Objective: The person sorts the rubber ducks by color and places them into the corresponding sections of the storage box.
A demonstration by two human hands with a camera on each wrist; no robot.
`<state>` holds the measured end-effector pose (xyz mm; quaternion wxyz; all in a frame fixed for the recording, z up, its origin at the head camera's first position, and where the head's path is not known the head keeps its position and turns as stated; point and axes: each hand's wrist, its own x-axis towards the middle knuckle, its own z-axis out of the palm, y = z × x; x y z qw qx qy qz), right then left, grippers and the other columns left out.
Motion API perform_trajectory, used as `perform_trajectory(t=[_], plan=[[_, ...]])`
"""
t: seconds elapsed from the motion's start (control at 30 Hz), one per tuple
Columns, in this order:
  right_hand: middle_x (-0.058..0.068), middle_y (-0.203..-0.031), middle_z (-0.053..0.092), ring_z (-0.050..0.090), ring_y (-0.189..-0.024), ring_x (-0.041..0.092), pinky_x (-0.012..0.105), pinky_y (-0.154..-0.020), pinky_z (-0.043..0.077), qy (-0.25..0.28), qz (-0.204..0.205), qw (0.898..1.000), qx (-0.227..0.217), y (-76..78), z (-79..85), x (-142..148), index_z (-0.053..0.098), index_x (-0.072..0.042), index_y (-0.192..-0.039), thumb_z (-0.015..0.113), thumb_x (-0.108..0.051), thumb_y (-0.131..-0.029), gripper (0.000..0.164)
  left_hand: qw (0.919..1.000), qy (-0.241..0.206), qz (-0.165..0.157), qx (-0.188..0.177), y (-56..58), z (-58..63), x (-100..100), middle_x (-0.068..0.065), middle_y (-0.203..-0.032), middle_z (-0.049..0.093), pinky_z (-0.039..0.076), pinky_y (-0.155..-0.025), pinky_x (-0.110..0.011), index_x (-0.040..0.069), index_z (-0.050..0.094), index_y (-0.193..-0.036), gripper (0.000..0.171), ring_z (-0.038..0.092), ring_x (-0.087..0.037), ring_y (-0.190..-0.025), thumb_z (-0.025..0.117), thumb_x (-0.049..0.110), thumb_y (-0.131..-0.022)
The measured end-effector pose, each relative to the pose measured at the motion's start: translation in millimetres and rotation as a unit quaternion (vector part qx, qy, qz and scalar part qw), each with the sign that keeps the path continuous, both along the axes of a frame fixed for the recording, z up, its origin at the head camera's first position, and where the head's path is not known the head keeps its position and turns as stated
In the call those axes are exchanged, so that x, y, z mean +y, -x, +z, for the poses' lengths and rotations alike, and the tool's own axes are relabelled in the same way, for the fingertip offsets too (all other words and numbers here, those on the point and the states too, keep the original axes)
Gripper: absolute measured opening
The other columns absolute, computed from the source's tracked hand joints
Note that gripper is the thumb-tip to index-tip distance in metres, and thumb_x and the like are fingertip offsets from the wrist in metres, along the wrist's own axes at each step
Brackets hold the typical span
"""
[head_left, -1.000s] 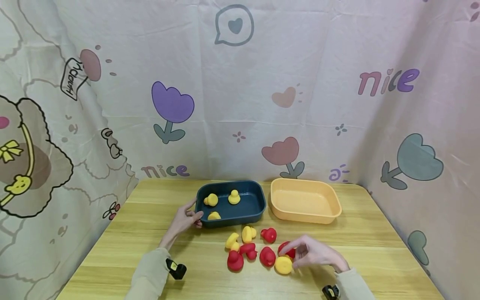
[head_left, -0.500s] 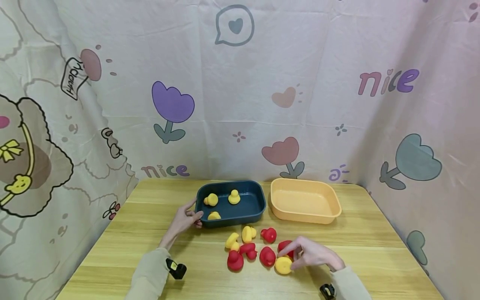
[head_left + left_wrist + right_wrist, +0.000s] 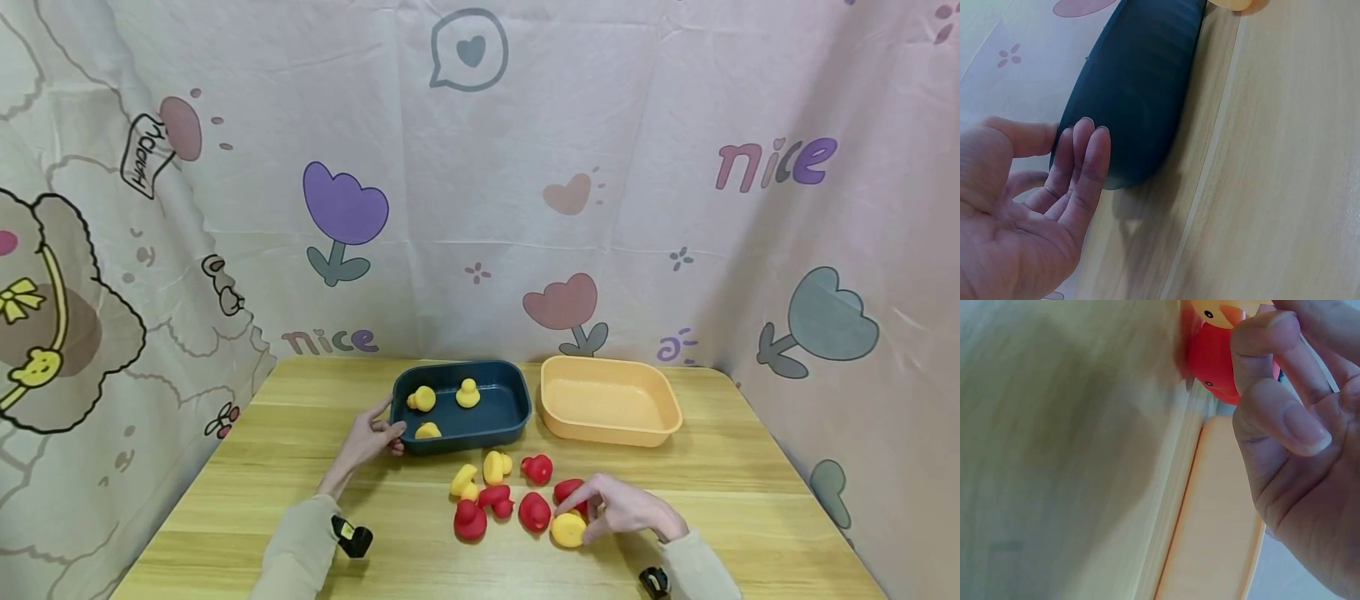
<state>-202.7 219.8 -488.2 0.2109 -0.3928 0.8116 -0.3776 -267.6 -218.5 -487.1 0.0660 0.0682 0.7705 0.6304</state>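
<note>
Head view: your right hand (image 3: 621, 505) pinches the yellow duck (image 3: 567, 530) on the table (image 3: 225, 517), round base facing you! Left wrist: your left hand (image 3: 1022, 219) clasps the navy tray (image 3: 1141, 81), thumb at its rim. Right wrist: the yellow duck's orange beak (image 3: 1232, 315) peeks past your curled fingers.

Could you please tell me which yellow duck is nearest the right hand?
The yellow duck by the thumb of the right hand. The other two loose yellow ducks lie farther left; three are in the blue tray.
</note>
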Motion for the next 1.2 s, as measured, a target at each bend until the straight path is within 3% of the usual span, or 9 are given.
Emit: perform_trajectory(t=[0.3,0.47,0.7,1.0,1.2], plan=[[0.009,-0.108,0.075,0.055,-0.069,-0.006,0.014,-0.062,0.049,0.018,-0.017,1.000,-0.013,-1.3,1.8,-0.1,0.077,-0.008,-0.110,0.077,-0.005,-0.080,0.029,1.0000,0.001,-0.002,0.005,0.9,-2.4,-0.1,-0.004,-0.069,0.067,0.065,-0.067,-0.033,-0.005,0.017,-0.158,0.074,0.070,-0.011,-0.062,0.060,0.004,-0.099],[0.008,-0.108,0.075,0.056,-0.071,-0.003,0.016,-0.061,0.049,0.007,-0.026,1.000,-0.009,-4.2,5.4,0.0,0.077,-0.009,-0.110,0.080,-0.011,-0.081,0.030,1.0000,0.004,-0.002,0.005,0.7,-2.2,-0.3,-0.005,-0.070,0.068,0.066,-0.068,-0.034,-0.006,0.017,-0.158,0.074,0.070,-0.010,-0.063,0.060,0.004,-0.099],[0.001,-0.097,0.074,0.053,-0.066,-0.005,0.013,-0.057,0.046,-0.001,-0.034,0.999,0.001,-4.5,3.4,0.2,0.079,-0.012,-0.108,0.079,-0.008,-0.081,0.027,1.0000,0.003,0.000,-0.001,0.5,-1.3,-0.4,-0.005,-0.071,0.067,0.066,-0.071,-0.038,-0.004,0.018,-0.159,0.073,0.070,-0.010,-0.064,0.060,0.004,-0.099],[0.003,-0.101,0.076,0.058,-0.076,-0.004,0.017,-0.064,0.054,0.039,-0.022,0.998,0.038,-2.2,0.9,2.4,0.077,-0.010,-0.110,0.076,-0.006,-0.083,0.028,0.9999,0.001,-0.009,-0.005,-0.8,1.8,-0.3,-0.003,-0.069,0.066,0.066,-0.070,-0.036,-0.004,0.015,-0.159,0.075,0.070,-0.010,-0.064,0.060,0.006,-0.099],[0.008,-0.104,0.076,0.059,-0.078,-0.003,0.018,-0.066,0.055,0.051,-0.026,0.998,0.030,-2.4,4.5,2.5,0.074,-0.007,-0.114,0.074,-0.007,-0.086,0.028,1.0000,0.003,-0.004,-0.003,0.4,-0.1,-0.2,-0.003,-0.069,0.066,0.066,-0.069,-0.035,-0.005,0.017,-0.159,0.074,0.070,-0.010,-0.062,0.060,0.004,-0.099]])
